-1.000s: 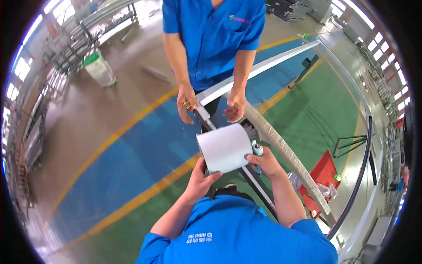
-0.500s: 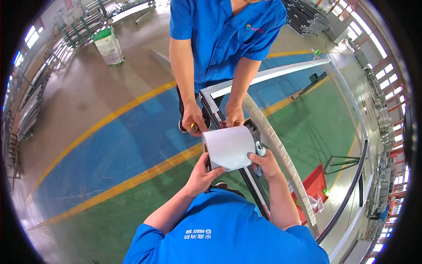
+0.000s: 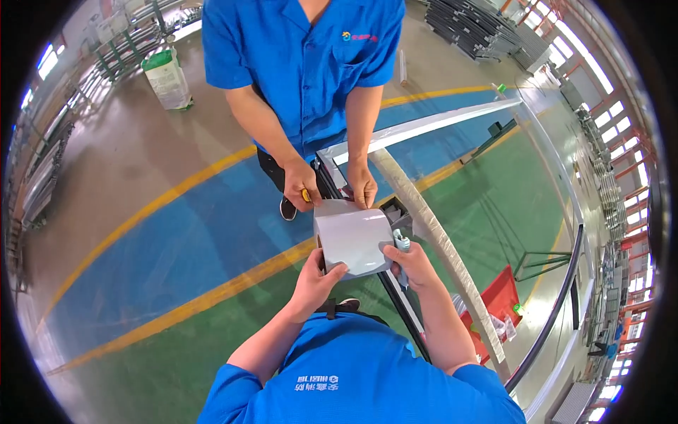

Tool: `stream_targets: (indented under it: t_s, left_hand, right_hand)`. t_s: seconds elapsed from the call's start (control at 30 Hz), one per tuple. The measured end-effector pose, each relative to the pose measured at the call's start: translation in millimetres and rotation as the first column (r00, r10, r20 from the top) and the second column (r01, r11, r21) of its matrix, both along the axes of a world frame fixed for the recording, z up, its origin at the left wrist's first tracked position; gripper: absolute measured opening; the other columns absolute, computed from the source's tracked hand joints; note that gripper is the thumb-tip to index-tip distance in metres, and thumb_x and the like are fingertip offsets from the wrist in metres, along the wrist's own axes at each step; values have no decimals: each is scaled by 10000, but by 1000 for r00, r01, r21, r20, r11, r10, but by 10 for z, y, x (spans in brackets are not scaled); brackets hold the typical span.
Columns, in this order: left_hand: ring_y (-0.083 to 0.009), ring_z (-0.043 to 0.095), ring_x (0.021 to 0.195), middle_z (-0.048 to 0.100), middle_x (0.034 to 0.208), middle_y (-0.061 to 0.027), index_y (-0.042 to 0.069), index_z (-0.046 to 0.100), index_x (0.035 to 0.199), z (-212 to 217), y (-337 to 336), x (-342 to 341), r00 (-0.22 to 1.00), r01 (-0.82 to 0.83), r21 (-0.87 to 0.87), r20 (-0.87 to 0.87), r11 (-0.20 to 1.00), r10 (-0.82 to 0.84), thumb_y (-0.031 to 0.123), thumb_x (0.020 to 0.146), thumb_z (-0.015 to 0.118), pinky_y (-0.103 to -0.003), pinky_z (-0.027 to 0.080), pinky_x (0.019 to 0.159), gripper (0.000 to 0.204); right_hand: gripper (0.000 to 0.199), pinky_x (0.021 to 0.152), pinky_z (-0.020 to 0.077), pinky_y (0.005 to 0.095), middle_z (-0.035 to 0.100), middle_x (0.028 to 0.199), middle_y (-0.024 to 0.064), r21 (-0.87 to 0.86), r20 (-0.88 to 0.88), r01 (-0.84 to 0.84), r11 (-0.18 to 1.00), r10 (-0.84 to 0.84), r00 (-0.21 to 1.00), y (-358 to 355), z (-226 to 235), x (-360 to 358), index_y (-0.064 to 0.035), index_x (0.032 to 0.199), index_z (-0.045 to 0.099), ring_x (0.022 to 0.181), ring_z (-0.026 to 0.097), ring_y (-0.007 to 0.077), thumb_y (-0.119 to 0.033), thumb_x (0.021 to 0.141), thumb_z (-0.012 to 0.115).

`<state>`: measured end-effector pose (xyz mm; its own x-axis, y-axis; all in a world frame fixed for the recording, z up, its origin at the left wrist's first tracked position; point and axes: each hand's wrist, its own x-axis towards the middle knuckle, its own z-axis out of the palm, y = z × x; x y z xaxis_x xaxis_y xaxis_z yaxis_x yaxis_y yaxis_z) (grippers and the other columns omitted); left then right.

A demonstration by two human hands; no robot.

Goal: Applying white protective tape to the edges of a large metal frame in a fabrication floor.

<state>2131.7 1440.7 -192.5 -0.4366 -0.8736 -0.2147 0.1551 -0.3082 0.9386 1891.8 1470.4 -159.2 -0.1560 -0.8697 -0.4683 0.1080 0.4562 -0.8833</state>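
I hold a wide roll of pale grey film (image 3: pixel 353 237) between both hands. My left hand (image 3: pixel 318 279) grips its near left end and my right hand (image 3: pixel 409 261) its right end, by the blue-white core. Facing me, a person in a blue shirt (image 3: pixel 304 56) holds the film's loose end with one hand (image 3: pixel 362 187) against the corner of a long metal frame (image 3: pixel 424 127). That person's other hand (image 3: pixel 302 187) holds a small yellow tool.
A long bar wrapped in film (image 3: pixel 438 240) runs from the frame corner toward my right. A red bin (image 3: pixel 498 304) sits on the green floor. A white sack (image 3: pixel 166 78) stands far left, and metal racks (image 3: pixel 473 25) line the back.
The view has closed in on the frame corner. The roll now touches the other person's hands, and the film's free end lies on the frame corner.
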Motion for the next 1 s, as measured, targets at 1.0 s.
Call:
stream_targets:
  t_s: [1.0]
  left_hand:
    - [-225, 586, 1042, 663, 1103, -158, -77, 606, 1166, 529, 4054, -1040, 924, 86, -322, 380, 943, 46, 181, 1042, 348, -345, 456, 933, 386]
  right_hand:
    - [394, 439, 328, 288, 497, 561, -15, -28, 58, -205, 978, 207, 977, 3678, -493, -1006, -100, 752, 635, 458, 440, 93, -472, 821, 744]
